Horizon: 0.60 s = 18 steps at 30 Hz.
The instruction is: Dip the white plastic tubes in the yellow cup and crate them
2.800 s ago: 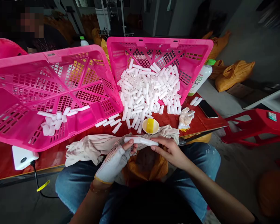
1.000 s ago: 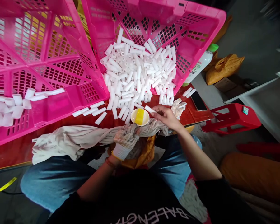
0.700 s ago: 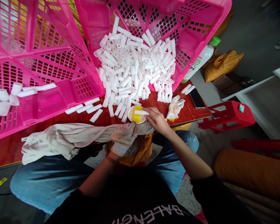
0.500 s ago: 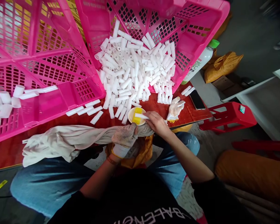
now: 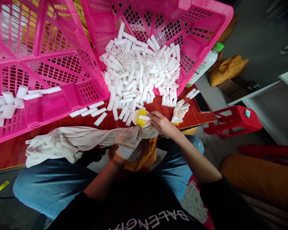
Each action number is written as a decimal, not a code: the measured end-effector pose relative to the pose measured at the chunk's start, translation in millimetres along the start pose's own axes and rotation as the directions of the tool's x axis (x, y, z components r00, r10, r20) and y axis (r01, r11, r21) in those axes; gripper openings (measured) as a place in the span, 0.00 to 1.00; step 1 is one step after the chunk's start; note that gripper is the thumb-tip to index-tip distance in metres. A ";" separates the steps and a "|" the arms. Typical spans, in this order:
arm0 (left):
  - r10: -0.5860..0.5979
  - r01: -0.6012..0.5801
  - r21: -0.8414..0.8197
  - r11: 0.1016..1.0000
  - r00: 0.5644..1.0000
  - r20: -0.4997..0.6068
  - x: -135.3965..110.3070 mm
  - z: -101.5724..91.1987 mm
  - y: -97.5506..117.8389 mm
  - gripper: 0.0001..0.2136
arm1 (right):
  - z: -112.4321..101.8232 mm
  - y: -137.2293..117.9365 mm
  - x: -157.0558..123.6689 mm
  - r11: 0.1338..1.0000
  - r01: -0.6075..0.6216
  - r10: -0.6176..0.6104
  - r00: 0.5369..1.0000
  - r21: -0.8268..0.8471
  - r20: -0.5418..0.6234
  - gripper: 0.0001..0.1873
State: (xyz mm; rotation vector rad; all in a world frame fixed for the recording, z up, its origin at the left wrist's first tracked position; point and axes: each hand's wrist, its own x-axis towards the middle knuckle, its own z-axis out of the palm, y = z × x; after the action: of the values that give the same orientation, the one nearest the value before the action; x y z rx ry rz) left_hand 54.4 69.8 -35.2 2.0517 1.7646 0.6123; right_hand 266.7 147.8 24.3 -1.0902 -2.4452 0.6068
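Note:
My bare right hand (image 5: 162,123) pinches a short white plastic tube (image 5: 144,118) near its right end. The tube lies across a yellow piece (image 5: 141,113) in a small round white dish (image 5: 135,119). In a mesh-palmed work glove, my left hand (image 5: 128,139) is curled closed just below the dish's rim; what its fingers grip is hidden. Under both hands runs a bunched grey-beige cloth (image 5: 86,137) along the table edge. Behind the dish, a big heap of white tubes (image 5: 139,70) spills out of a tipped pink crate (image 5: 194,38) onto the table.
A second pink crate (image 5: 50,70) with some larger white pieces (image 5: 8,103) stands left. A loose glove (image 5: 180,111), a phone (image 5: 202,103) and a green-capped bottle (image 5: 204,65) are at right. Beyond is a red stool (image 5: 240,119). An orange-brown bag (image 5: 144,156) hangs between the knees.
My right hand has shifted slightly up, its fingers still pinching the tube over the yellow piece. My left hand stays below the dish. The whole view has moved slightly.

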 end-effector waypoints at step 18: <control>0.109 -0.105 0.154 0.983 0.994 -0.019 -0.7 1.8 -3.7 0.15 | -1.3 0.0 -0.5 0.996 -0.011 0.010 1.000 0.085 0.009 0.19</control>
State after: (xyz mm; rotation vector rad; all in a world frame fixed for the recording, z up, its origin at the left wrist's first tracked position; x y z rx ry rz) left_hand 52.2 69.7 -38.8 2.2635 1.7753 0.5529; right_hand 267.7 147.7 25.2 -1.0697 -2.3984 0.7131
